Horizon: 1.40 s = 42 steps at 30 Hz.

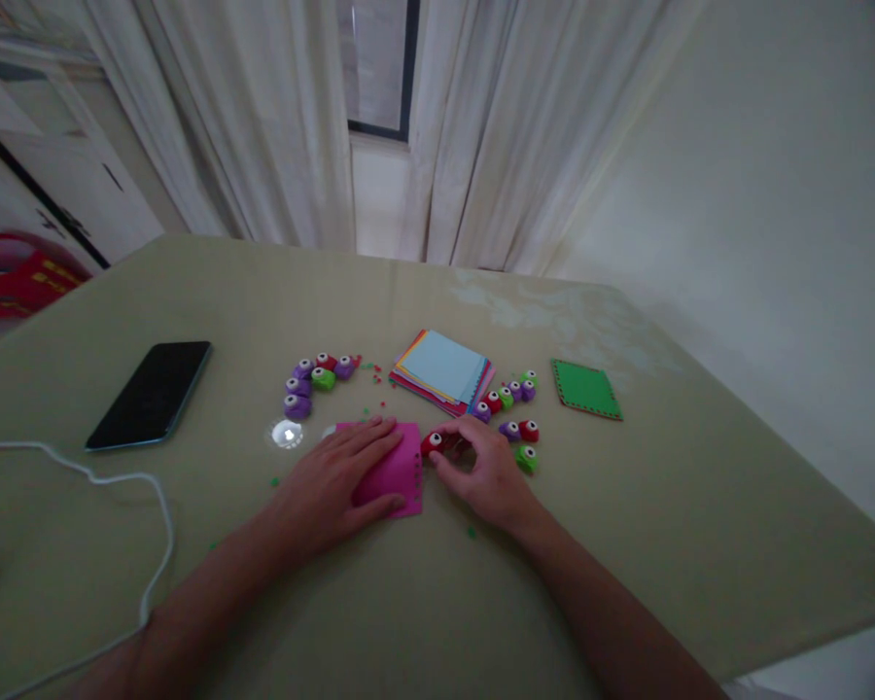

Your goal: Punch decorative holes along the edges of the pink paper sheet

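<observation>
A pink sheet of paper [388, 483] lies in front of me, with a row of small punched marks along its right edge. My left hand [346, 472] rests flat on it, fingers stretched out, covering much of its left side. At the sheet's upper right edge, my right hand [485, 472] pinches a small red one-eyed hole punch [432, 443] between thumb and fingers. Whether the punch's mouth is around the paper I cannot tell. Close beyond that hand stand several similar punches: a purple one [509, 431], a red one [529, 431] and a green one [526, 458].
Behind my hands lies a stack of coloured paper [441, 365]. Green notched sheets [587, 389] lie at the right. More one-eyed punches [297, 398] stand at the left, near tiny paper bits [377, 373]. A black tablet [152, 394] and white cable [161, 501] are further left.
</observation>
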{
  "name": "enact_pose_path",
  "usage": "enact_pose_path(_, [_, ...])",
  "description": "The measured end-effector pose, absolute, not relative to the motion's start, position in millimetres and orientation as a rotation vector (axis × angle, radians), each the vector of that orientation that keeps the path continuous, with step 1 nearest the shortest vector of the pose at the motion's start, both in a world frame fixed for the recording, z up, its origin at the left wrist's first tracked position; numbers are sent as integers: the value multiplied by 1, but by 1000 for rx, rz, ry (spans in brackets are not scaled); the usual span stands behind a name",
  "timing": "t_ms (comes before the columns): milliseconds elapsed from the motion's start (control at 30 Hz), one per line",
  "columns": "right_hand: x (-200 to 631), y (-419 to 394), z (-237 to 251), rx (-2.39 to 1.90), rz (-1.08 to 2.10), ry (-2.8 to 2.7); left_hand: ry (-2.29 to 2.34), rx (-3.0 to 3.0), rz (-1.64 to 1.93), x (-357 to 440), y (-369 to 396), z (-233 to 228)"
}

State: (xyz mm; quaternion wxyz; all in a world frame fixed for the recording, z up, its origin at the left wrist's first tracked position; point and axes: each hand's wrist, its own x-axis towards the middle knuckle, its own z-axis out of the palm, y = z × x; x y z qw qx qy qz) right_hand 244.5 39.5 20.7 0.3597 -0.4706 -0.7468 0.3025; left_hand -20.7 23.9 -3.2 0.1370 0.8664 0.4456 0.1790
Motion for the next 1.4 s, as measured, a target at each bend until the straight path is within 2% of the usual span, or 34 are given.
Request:
enact_pose_path(1167, [246, 33, 31, -1226, 755, -2078, 1302, 2588, 419, -18, 22, 0])
enact_pose_path(1400, [250, 36, 29, -1110, 759, -2123, 1293, 2609, 403, -19, 22, 0])
